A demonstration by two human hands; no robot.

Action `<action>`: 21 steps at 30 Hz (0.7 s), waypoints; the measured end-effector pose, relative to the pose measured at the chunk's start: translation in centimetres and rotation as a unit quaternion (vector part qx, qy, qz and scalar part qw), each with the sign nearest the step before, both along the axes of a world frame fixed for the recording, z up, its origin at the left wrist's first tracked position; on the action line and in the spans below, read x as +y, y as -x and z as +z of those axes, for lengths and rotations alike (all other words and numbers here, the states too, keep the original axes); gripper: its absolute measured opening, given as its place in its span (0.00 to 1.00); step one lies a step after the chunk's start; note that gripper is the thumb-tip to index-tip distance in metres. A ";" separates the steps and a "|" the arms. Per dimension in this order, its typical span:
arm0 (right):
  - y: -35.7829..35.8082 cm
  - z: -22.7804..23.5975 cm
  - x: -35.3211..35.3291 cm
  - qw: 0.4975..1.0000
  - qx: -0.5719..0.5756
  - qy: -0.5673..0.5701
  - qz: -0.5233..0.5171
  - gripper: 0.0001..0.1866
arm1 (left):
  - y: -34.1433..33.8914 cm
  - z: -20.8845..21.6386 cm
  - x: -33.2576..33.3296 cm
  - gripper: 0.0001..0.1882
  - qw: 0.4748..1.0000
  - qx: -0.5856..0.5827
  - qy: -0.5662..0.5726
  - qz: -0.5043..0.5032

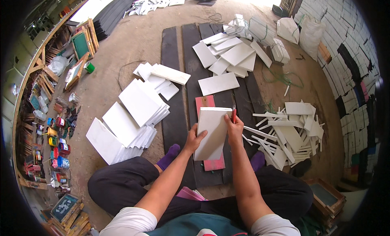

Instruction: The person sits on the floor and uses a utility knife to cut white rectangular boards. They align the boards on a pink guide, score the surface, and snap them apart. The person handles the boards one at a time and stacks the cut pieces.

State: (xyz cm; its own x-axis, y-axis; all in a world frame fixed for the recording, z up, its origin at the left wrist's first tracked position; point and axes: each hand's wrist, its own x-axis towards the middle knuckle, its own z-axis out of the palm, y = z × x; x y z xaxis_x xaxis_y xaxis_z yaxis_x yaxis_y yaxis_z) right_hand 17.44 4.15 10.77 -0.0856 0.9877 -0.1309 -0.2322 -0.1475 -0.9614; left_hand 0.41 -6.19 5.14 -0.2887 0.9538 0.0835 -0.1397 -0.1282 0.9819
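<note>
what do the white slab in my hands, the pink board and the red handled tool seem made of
White slab: probably foam or plastic; smooth, matte, crisp-edged. Pink board: perhaps painted wood, its colour patchy and brownish near the top. Red-handled tool: likely plastic handle; its slim dark tip may be metal.

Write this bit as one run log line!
left hand: holding white stack; right hand: holding red-handled tool, touching stack; pink board: below stack

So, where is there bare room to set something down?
The dark boards are bare between the left white stacks and the pink board; so is the floor between those stacks and the paint cans. White offcuts crowd the right side.
</note>
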 end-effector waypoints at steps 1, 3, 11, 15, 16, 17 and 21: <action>0.1 0.1 -0.3 1.000 -0.009 -0.007 0.012 0.12 | 0.2 1.1 0.2 0.32 0.999 0.019 -0.032 0.013; 0.1 0.4 -0.9 0.999 -0.029 -0.019 0.035 0.12 | 0.6 4.2 0.8 0.34 0.996 0.033 -0.073 0.040; 2.6 8.1 -3.5 0.993 -0.019 -0.113 0.022 0.21 | 3.8 7.6 1.5 0.29 0.986 0.122 -0.089 0.067; 1.4 8.1 -3.0 0.982 -0.027 -0.183 0.044 0.31 | 2.1 10.0 1.2 0.27 0.981 0.109 -0.135 0.085; 1.2 8.1 -3.1 0.980 -0.039 -0.192 0.038 0.31 | 1.9 10.3 1.1 0.27 0.980 0.109 -0.143 0.088; 1.0 8.1 -3.2 0.978 -0.052 -0.201 0.033 0.30 | 1.7 10.7 1.0 0.26 0.978 0.109 -0.152 0.089; 1.0 8.3 -3.9 0.980 -0.038 -0.195 0.027 0.29 | 1.8 10.7 0.6 0.26 0.978 0.117 -0.151 0.085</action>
